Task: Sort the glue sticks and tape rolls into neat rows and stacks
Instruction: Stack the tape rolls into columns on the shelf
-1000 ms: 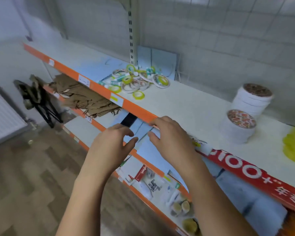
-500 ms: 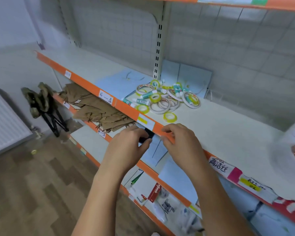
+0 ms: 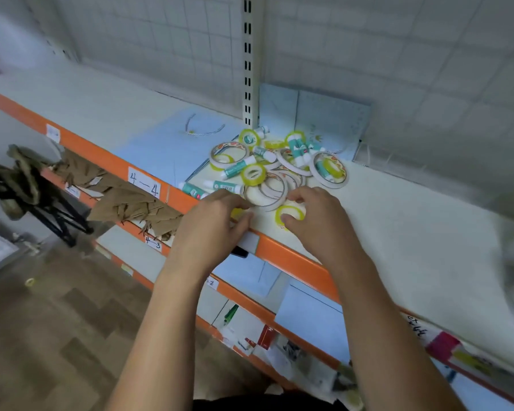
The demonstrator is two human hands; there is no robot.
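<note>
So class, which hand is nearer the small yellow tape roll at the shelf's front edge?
Right. The right hand has fingertips on the yellow tape roll. The left hand sits apart to its left, by the orange shelf edge.

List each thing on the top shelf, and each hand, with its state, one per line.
Tape rolls: jumbled heap, unsorted, lying flat or tilted.
Glue sticks: capped, lying down, scattered among the rolls.
Small yellow roll: flat, apart from the heap, right hand's fingers on it.
Left hand: at the shelf edge, grip unclear.
Right hand: open, palm down.
</note>
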